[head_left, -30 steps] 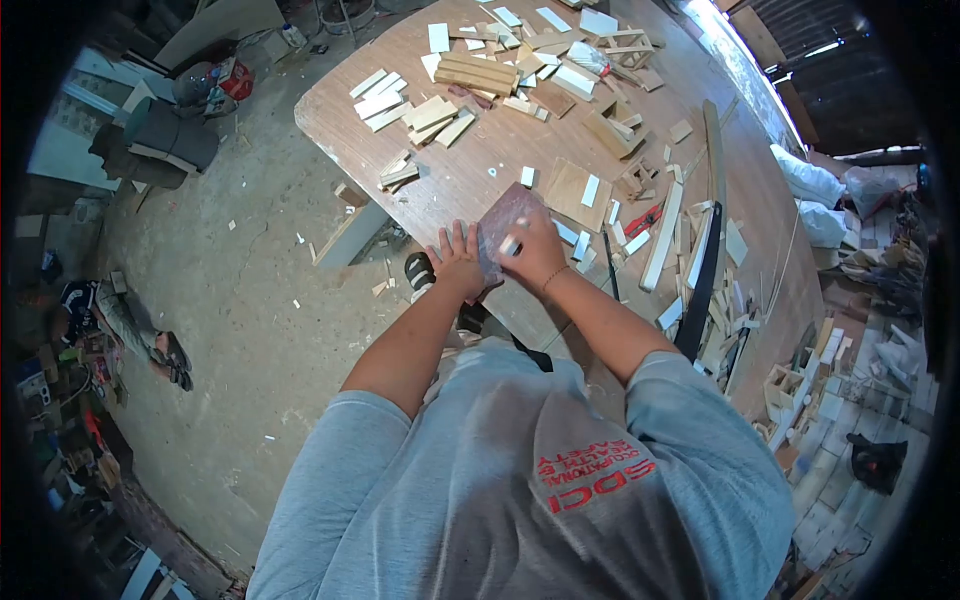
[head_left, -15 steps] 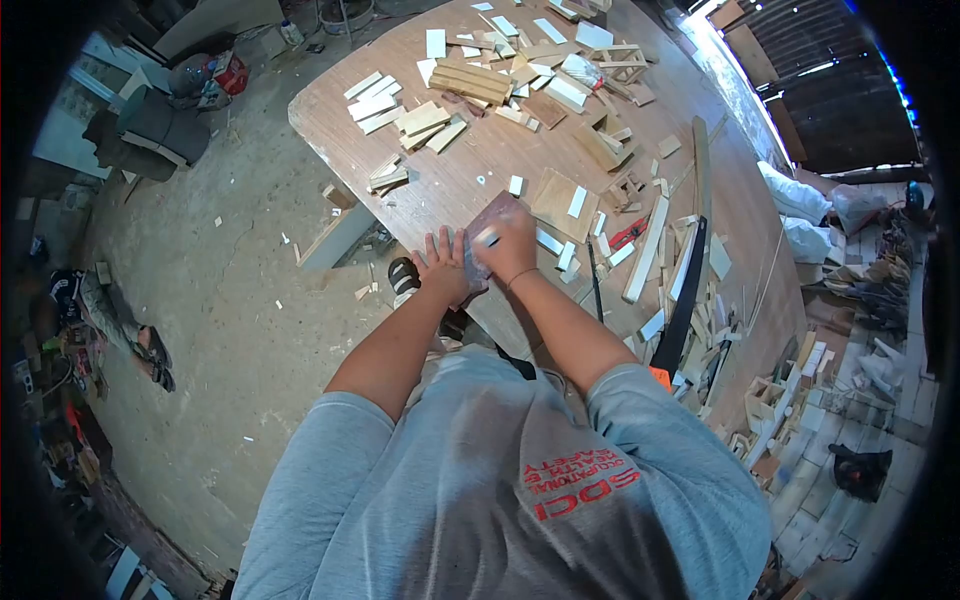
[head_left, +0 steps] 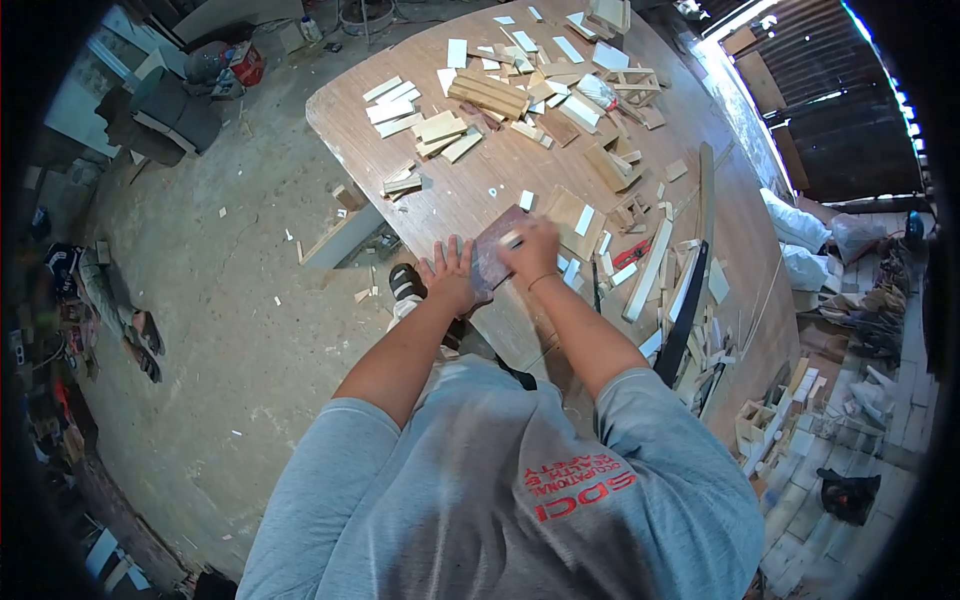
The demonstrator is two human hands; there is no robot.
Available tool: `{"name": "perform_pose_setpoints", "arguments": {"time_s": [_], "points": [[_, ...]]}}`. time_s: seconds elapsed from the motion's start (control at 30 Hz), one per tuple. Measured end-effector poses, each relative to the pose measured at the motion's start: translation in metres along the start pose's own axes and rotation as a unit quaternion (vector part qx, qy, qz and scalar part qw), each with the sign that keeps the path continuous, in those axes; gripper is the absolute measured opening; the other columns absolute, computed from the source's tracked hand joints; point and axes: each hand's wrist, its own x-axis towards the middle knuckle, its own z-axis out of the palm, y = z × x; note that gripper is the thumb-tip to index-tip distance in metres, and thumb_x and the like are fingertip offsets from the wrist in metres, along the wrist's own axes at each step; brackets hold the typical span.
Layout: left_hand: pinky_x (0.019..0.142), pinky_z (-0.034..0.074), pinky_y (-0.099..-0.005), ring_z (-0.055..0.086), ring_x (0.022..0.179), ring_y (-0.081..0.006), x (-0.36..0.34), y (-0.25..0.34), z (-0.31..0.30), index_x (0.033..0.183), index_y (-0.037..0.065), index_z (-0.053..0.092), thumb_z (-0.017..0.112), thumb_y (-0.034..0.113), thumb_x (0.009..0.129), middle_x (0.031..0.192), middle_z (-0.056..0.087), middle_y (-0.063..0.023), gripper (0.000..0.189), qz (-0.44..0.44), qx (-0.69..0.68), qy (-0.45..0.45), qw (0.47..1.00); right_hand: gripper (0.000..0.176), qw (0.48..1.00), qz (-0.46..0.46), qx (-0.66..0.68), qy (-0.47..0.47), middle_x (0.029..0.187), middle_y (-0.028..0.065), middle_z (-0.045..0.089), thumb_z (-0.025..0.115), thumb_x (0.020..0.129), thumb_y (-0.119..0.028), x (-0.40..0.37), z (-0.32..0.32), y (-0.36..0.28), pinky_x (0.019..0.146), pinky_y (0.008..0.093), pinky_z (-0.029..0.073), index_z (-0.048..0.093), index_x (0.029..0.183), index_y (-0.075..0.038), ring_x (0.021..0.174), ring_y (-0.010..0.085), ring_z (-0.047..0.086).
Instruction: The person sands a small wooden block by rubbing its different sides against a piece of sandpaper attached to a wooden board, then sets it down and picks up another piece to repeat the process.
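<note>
A reddish-brown flat sheet (head_left: 492,250) lies at the near left edge of the wooden table (head_left: 460,205). My left hand (head_left: 448,277) is spread flat on the sheet's left side, fingers apart. Over its right part, my right hand (head_left: 532,246) is closed round a small light piece, blurred by motion and too small to name. Just right of that hand is a square wooden board (head_left: 570,222) with a white strip on it.
Wood strips (head_left: 487,94) and small blocks lie across the far part of the table. A long black saw blade (head_left: 686,315), red pliers (head_left: 630,255) and long strips are at the right. A person's feet (head_left: 147,345) show at far left.
My right hand has moved slightly up and right relative to the sheet, still closed on the small piece. My left hand stays on the sheet. The whole view has shifted a little.
</note>
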Motion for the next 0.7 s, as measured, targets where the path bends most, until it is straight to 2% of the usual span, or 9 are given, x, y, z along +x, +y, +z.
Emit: {"name": "perform_pose_setpoints", "arguments": {"time_s": [0.03,0.27,0.3,0.4,0.43,0.53,0.57,0.67,0.7], "points": [[0.117,0.006,-0.0665,0.0,0.152,-0.0414,0.002,-0.002,0.005,0.16,0.021,0.0,0.079,0.068,0.064,0.166,0.001,-0.0135,0.132,0.002,0.003,0.0,1.0,0.035,0.991,-0.115,0.038,-0.054,0.106,0.0176,0.059,0.08,0.056,-0.035,-0.006,-0.014,-0.013,0.091,0.0482,0.044,0.073,0.083,-0.014,0.105,0.038,0.054],[0.116,0.005,-0.0667,0.0,0.152,-0.0413,-0.004,0.003,-0.003,0.16,0.02,0.002,0.079,0.064,0.066,0.166,0.001,-0.0141,0.129,-0.004,0.002,-0.018,1.0,0.034,0.996,-0.076,0.016,-0.034,0.097,0.0115,0.061,0.082,0.054,-0.037,-0.002,0.002,-0.004,0.085,0.0483,0.045,0.075,0.081,-0.017,0.098,0.0346,0.057],[0.116,0.005,-0.0668,0.0,0.152,-0.0415,-0.002,0.001,-0.003,0.16,0.02,0.001,0.079,0.064,0.066,0.166,0.001,-0.0143,0.129,0.0,0.005,-0.007,1.0,0.035,0.973,-0.222,-0.032,-0.053,0.093,0.0116,0.062,0.082,0.055,-0.038,-0.007,-0.019,-0.025,0.083,0.0474,0.046,0.074,0.082,-0.016,0.094,0.0343,0.059],[0.116,0.005,-0.0669,-0.001,0.152,-0.042,-0.003,0.002,-0.008,0.159,0.02,0.001,0.079,0.064,0.066,0.166,0.001,-0.0145,0.13,-0.005,0.015,-0.025,1.0,0.035,0.975,-0.176,0.008,-0.133,0.092,0.0128,0.062,0.082,0.057,-0.036,0.009,-0.026,-0.007,0.081,0.0464,0.047,0.074,0.083,-0.014,0.094,0.0354,0.059],[0.116,0.005,-0.0669,-0.001,0.152,-0.042,-0.004,0.002,-0.008,0.159,0.02,0.001,0.079,0.064,0.066,0.166,0.001,-0.0145,0.13,-0.007,0.013,-0.026,1.0,0.034,0.994,-0.045,-0.009,-0.103,0.092,0.0136,0.062,0.082,0.058,-0.035,0.016,-0.03,-0.004,0.082,0.0468,0.047,0.074,0.083,-0.013,0.093,0.0357,0.059],[0.116,0.005,-0.067,-0.001,0.152,-0.0425,-0.005,0.003,-0.006,0.159,0.02,0.0,0.079,0.064,0.066,0.166,0.0,-0.0147,0.13,0.0,0.003,-0.015,1.0,0.035,0.997,0.02,-0.068,0.014,0.092,0.0134,0.062,0.083,0.057,-0.037,-0.001,-0.003,-0.006,0.082,0.0474,0.047,0.074,0.081,-0.013,0.092,0.0352,0.059],[0.116,0.006,-0.0671,-0.001,0.152,-0.0425,-0.005,0.003,-0.005,0.159,0.02,0.0,0.079,0.064,0.065,0.166,0.0,-0.0147,0.131,-0.001,0.003,-0.017,1.0,0.038,0.995,-0.068,0.053,-0.049,0.094,0.0137,0.062,0.083,0.058,-0.038,-0.012,-0.007,-0.009,0.084,0.048,0.046,0.074,0.085,-0.013,0.092,0.0347,0.059],[0.116,0.006,-0.0674,-0.001,0.152,-0.0425,-0.001,0.002,-0.008,0.159,0.02,0.001,0.079,0.065,0.065,0.166,0.0,-0.0146,0.131,0.0,0.013,-0.015,1.0,0.036,0.976,-0.213,0.008,-0.05,0.097,0.0142,0.062,0.082,0.06,-0.035,-0.013,-0.023,-0.016,0.086,0.0482,0.045,0.074,0.086,-0.012,0.091,0.0342,0.059],[0.116,0.006,-0.0676,0.0,0.152,-0.0424,-0.003,0.002,-0.007,0.159,0.02,0.002,0.079,0.065,0.065,0.166,0.0,-0.0147,0.131,-0.003,0.019,-0.021,1.0,0.037,0.992,-0.071,0.001,-0.104,0.103,0.0172,0.06,0.079,0.063,-0.039,-0.005,-0.023,-0.008,0.09,0.0494,0.042,0.073,0.088,-0.012,0.103,0.0379,0.054]]}}
